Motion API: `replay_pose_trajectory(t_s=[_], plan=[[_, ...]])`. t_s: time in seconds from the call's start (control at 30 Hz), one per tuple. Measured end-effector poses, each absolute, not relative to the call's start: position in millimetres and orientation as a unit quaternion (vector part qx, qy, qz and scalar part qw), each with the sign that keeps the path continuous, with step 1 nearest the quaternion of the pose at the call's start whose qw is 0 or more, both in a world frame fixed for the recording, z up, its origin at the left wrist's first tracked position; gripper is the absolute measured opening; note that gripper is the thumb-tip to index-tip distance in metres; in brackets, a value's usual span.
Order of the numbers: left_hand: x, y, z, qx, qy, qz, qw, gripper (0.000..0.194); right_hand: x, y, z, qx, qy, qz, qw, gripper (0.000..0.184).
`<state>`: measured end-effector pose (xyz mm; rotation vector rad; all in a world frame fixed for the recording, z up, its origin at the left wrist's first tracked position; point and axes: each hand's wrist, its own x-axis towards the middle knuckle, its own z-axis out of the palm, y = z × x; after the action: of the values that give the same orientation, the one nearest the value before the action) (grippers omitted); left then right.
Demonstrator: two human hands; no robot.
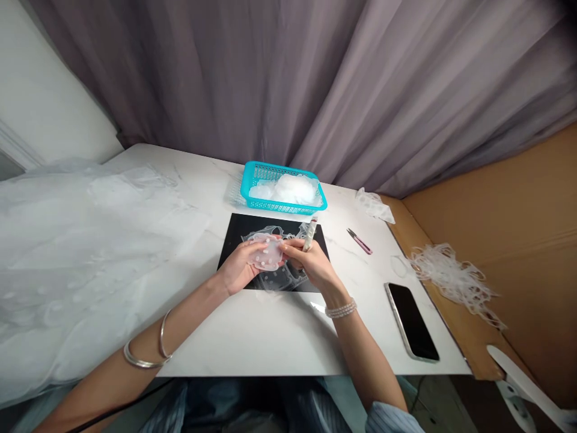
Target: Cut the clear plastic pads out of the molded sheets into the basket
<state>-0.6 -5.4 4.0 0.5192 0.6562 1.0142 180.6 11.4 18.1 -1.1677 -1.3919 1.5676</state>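
Observation:
A thin translucent silicone piece (265, 252) with raised round nubs and a wavy edge is held up over a black mat (229, 240). My left hand (238, 264) grips its left side, thumb on top. At its right edge, the fingers of my right hand (311, 261) pinch it, while a pale pen-like tool (310, 234) with a reddish tip sticks up from the same hand. The tool's exact kind is unclear. More clear silicone pieces (274, 279) and thin scraps lie on the mat beneath, partly hidden by my hands.
Behind the mat stands a blue basket (246, 180) with whitish translucent pieces. To the right lie pink-handled thread snips (359, 241), a phone (412, 322) and a tangle of clear strips (455, 279) beside cardboard (505, 228). A large plastic bag (81, 264) covers the left side.

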Motion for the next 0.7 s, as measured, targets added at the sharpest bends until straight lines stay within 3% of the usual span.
replay_pose_trajectory(t_s=[0.53, 0.6, 0.7], plan=[[-1.7, -4.8, 4.7, 0.221, 0.282, 0.428, 0.830, 0.035, 190.8, 12.1, 8.6, -0.441, -0.444, 0.680, 0.382, 0.029], [-1.0, -5.5, 5.7, 0.232, 0.288, 0.434, 0.822, 0.034, 192.0, 10.4, 8.4, -0.456, -0.466, 0.650, 0.390, 0.031], [-0.7, -5.3, 6.6, 0.231, 0.309, 0.460, 0.800, 0.035, 192.8, 4.4, 9.3, -0.505, -0.568, 0.514, 0.399, 0.040]])
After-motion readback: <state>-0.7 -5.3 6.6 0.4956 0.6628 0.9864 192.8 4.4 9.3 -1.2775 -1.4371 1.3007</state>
